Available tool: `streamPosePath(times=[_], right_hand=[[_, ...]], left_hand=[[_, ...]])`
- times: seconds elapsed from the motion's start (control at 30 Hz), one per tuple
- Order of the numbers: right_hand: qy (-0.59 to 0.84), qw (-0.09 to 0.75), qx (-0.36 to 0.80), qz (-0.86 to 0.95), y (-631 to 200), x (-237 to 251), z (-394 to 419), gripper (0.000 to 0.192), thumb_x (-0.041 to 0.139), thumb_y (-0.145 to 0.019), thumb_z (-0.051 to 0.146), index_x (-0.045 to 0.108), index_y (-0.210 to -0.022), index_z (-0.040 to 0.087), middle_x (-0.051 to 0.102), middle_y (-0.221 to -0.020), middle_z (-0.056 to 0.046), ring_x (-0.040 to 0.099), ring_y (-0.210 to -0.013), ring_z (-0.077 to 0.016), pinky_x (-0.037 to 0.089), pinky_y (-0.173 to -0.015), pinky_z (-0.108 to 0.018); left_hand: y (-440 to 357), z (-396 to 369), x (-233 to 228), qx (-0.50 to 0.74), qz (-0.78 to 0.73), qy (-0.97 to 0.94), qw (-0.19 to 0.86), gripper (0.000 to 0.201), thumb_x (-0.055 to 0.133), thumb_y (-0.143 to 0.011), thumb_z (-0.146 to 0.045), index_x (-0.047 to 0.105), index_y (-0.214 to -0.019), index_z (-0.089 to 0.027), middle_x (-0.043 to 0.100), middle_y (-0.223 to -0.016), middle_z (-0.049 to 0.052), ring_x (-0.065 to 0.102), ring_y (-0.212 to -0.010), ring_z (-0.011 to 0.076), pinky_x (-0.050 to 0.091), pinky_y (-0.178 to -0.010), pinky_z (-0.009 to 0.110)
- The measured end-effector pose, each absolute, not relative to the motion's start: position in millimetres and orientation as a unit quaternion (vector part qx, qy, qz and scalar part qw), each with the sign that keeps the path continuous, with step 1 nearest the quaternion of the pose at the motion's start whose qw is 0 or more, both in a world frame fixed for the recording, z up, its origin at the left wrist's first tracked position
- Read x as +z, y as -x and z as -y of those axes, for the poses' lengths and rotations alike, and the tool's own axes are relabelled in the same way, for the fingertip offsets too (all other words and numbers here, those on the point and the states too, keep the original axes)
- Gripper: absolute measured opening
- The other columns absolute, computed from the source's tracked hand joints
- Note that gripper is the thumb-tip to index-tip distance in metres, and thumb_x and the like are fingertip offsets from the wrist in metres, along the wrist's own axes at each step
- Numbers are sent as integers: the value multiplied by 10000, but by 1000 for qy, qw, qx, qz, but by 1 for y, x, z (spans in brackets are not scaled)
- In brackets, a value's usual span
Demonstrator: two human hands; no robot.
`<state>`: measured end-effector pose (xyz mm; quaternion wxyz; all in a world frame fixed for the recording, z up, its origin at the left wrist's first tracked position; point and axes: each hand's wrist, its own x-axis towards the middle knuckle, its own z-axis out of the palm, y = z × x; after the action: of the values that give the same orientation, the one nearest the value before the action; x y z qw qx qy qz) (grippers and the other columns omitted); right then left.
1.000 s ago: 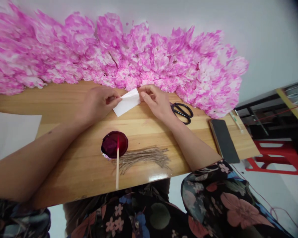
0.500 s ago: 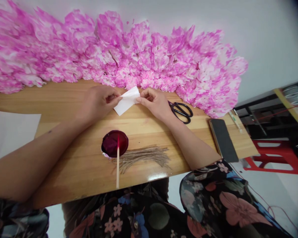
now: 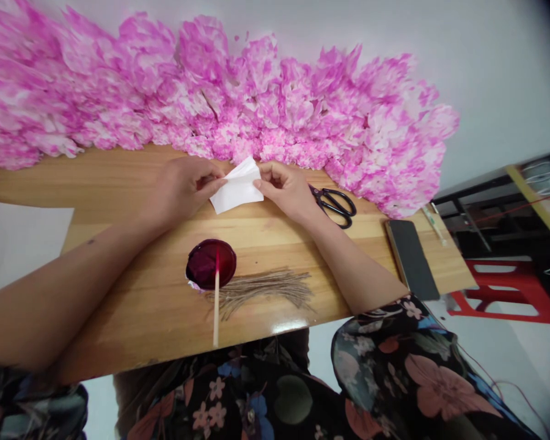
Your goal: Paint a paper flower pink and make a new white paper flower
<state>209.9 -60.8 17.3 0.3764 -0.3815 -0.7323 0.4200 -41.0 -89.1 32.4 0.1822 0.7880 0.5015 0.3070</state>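
Observation:
A small white tissue paper [image 3: 236, 188] is pinched between both hands just above the wooden table [image 3: 132, 293]. My left hand [image 3: 179, 190] grips its left edge, my right hand [image 3: 286, 188] its right edge. Behind the hands a long heap of pink-and-white paper flowers [image 3: 238, 104] runs along the table's far side. Nearer me sit a dark red dish [image 3: 211, 264] with a thin stick [image 3: 216, 302] resting across it, and a bundle of brown twine pieces [image 3: 268, 288].
Black scissors [image 3: 334, 205] lie just right of my right hand. A dark phone [image 3: 411, 259] and a pen [image 3: 434, 223] lie at the table's right end. A red stool [image 3: 508, 287] stands beyond it. White sheet [image 3: 13, 241] lies at left.
The tissue has been opened out wider between my fingers; my right hand shifted slightly and refolded its grip on the right edge. The rest stays as it was.

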Motion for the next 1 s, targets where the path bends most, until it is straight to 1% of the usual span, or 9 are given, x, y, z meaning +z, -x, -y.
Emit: streamPosePath(times=[0.17, 0.23, 0.4, 0.53, 0.63, 0.77, 0.9, 0.93, 1.0], right_hand=[[381, 374, 417, 735, -211, 17, 61, 241, 709, -953, 441, 725, -1045, 219, 619, -820, 16, 537, -790, -151, 454, -727, -288], [383, 375, 415, 735, -211, 18, 62, 294, 700, -961, 506, 725, -1016, 218, 619, -832, 12, 539, -800, -153, 457, -738, -294], [372, 373, 440, 727, -210, 24, 65, 513, 619, -963, 714, 697, -954, 206, 624, -859, -1, 554, -839, -153, 462, -752, -290], [396, 372, 435, 718, -209, 22, 64, 560, 628, -921, 778, 653, -901, 219, 597, -826, 4, 540, -797, -149, 451, -707, -288], [419, 374, 410, 719, -209, 19, 63, 496, 655, -930, 719, 629, -886, 226, 584, -808, 7, 533, -767, -150, 439, -677, -290], [433, 376, 344, 744, -208, 20, 64, 325, 680, -955, 514, 599, -839, 222, 620, -826, -5, 550, -784, -161, 465, -712, -306], [427, 377, 276, 775, -209, 23, 65, 193, 668, -947, 371, 600, -842, 224, 693, -975, -45, 614, -934, -202, 533, -853, -362], [427, 376, 256, 782, -210, 24, 66, 157, 665, -951, 354, 618, -874, 226, 705, -1025, -56, 625, -980, -215, 541, -897, -385], [426, 372, 211, 798, -213, 27, 66, 113, 659, -968, 339, 660, -999, 231, 719, -1147, -79, 636, -1078, -244, 543, -982, -439]], left_hand=[[41, 88, 33, 303, -501, -790, 179, 218, 601, -968, -389, 739, -906, -232, 650, -760, 17, 540, -694, 174, 385, -676, 322], [41, 89, 33, 302, -502, -791, 179, 216, 602, -969, -390, 737, -906, -234, 656, -770, 19, 549, -705, 178, 393, -686, 325], [40, 89, 35, 300, -497, -795, 176, 220, 590, -977, -401, 733, -919, -244, 657, -777, 21, 562, -729, 187, 409, -704, 327], [40, 89, 35, 296, -491, -803, 163, 256, 580, -977, -433, 743, -904, -251, 672, -779, 31, 577, -746, 198, 430, -721, 334], [39, 89, 35, 295, -488, -805, 165, 275, 580, -972, -459, 751, -902, -256, 692, -792, 39, 583, -751, 205, 441, -726, 339], [40, 89, 36, 295, -490, -803, 168, 277, 578, -963, -468, 759, -923, -263, 697, -783, 36, 586, -757, 208, 442, -721, 333], [41, 89, 36, 283, -488, -810, 158, 264, 568, -972, -446, 754, -908, -269, 697, -775, 36, 602, -781, 216, 440, -730, 338], [41, 88, 35, 282, -487, -812, 157, 264, 567, -976, -443, 751, -901, -269, 697, -776, 35, 605, -785, 218, 439, -735, 342], [42, 87, 33, 283, -483, -814, 155, 265, 569, -979, -442, 744, -888, -265, 694, -780, 33, 611, -797, 220, 437, -748, 347]])
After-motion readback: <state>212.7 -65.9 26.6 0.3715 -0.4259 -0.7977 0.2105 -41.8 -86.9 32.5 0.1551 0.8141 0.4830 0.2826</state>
